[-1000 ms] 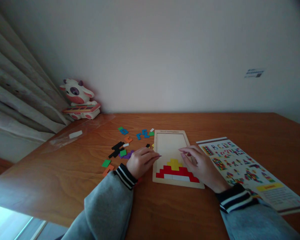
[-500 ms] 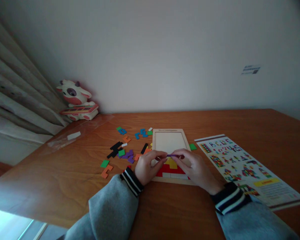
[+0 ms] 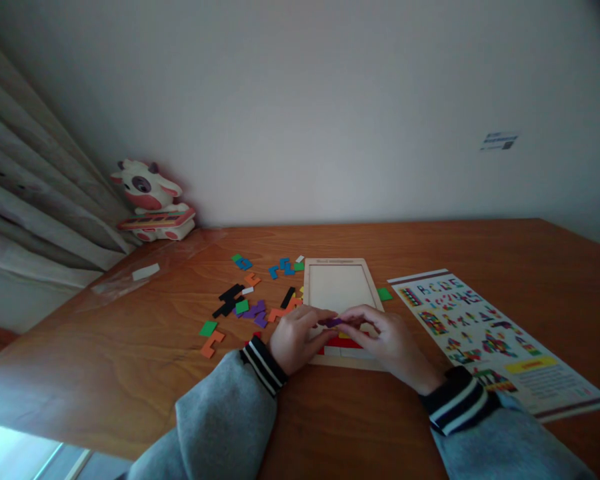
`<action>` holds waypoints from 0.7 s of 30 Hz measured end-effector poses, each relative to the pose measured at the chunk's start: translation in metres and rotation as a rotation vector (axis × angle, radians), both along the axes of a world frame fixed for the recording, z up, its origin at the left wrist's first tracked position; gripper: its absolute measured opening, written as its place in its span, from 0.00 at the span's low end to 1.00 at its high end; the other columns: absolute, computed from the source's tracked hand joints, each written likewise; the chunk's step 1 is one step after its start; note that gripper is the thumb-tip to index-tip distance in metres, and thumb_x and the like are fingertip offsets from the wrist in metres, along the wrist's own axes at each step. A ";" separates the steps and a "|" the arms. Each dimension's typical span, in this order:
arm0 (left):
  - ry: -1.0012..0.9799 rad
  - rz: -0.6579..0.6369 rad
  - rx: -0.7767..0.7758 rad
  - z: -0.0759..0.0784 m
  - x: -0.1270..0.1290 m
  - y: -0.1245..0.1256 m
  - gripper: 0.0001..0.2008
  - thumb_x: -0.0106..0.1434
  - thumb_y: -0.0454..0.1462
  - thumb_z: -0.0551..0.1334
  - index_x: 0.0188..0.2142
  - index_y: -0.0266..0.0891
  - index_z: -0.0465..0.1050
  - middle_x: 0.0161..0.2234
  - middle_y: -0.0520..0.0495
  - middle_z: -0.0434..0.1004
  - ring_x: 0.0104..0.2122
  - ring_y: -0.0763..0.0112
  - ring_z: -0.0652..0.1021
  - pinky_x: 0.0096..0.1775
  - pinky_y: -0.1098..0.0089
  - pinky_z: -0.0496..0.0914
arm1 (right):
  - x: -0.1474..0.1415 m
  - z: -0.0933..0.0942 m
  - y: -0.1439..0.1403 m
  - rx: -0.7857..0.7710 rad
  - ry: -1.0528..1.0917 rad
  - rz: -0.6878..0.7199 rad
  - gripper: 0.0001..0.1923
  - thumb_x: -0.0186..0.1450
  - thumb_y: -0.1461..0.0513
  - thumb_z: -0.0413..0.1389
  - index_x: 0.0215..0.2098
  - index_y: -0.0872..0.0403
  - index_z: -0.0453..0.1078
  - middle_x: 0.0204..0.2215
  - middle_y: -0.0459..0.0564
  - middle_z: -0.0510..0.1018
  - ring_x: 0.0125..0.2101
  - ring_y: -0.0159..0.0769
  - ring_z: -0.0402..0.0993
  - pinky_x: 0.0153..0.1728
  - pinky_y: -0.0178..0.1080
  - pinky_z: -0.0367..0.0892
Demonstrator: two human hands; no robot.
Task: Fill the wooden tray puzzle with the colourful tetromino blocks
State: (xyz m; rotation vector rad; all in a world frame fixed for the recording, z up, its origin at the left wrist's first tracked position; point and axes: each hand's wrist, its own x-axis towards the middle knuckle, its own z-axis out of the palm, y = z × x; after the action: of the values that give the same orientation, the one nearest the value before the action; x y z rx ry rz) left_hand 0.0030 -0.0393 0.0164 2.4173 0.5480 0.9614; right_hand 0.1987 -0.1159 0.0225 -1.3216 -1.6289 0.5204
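Purple piece (image 3: pixel 334 323) over lower part of tray (image 3: pixel 335 261); contact below hidden. Left hand (image 3: pixel 294 340) and right hand (image 3: pixel 390 341): fingers pinching it from opposite sides. Risk: uneven release could tip it, or a low fingertip could nudge the red pieces (image 3: pixel 351 343) out of line. Left cuff (image 3: pixel 263 363), near loose pieces (image 3: pixel 254 310), might sweep some aside. Purple piece thin, hard-looking. Tray pale, wood-like, raised rim. Counter (image 3: pixel 130 373) brown, grained, slightly glossy. Cuffs striped, knit-looking.

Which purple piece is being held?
The purple piece between the left hand and right hand, over the board; the other purple pieces lie on the table.
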 end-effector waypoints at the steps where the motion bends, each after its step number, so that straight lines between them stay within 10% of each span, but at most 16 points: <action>1: -0.002 -0.021 0.011 -0.001 0.000 0.000 0.11 0.65 0.38 0.64 0.47 0.38 0.75 0.37 0.44 0.81 0.36 0.67 0.79 0.39 0.69 0.74 | -0.002 -0.001 0.000 0.004 0.001 0.021 0.08 0.65 0.56 0.59 0.37 0.51 0.75 0.32 0.48 0.83 0.32 0.35 0.80 0.34 0.36 0.76; 10: -0.033 -0.001 -0.035 0.002 0.000 0.001 0.09 0.68 0.36 0.60 0.43 0.39 0.79 0.36 0.43 0.81 0.37 0.66 0.79 0.40 0.68 0.74 | 0.008 0.000 0.001 0.050 -0.125 -0.047 0.09 0.68 0.56 0.55 0.40 0.51 0.74 0.36 0.49 0.82 0.36 0.37 0.79 0.39 0.39 0.74; 15: -0.169 0.160 -0.308 0.001 -0.001 0.007 0.11 0.68 0.40 0.60 0.43 0.39 0.80 0.36 0.43 0.80 0.36 0.67 0.78 0.36 0.71 0.71 | 0.044 -0.016 0.008 0.153 -0.395 -0.404 0.12 0.70 0.59 0.50 0.46 0.53 0.72 0.41 0.56 0.81 0.42 0.46 0.76 0.46 0.49 0.69; 21: -0.368 0.239 -0.712 -0.012 -0.004 0.023 0.17 0.64 0.48 0.64 0.42 0.36 0.80 0.37 0.44 0.80 0.33 0.70 0.76 0.35 0.72 0.70 | 0.078 -0.041 0.011 0.037 -0.643 -0.420 0.18 0.69 0.64 0.47 0.56 0.53 0.68 0.47 0.57 0.79 0.47 0.48 0.74 0.48 0.51 0.66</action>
State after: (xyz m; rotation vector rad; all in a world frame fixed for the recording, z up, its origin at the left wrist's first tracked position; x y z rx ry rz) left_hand -0.0012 -0.0168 0.0048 1.5310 0.8731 1.0482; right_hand 0.2767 -0.1053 -0.0189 -1.8605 -1.7619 -0.2160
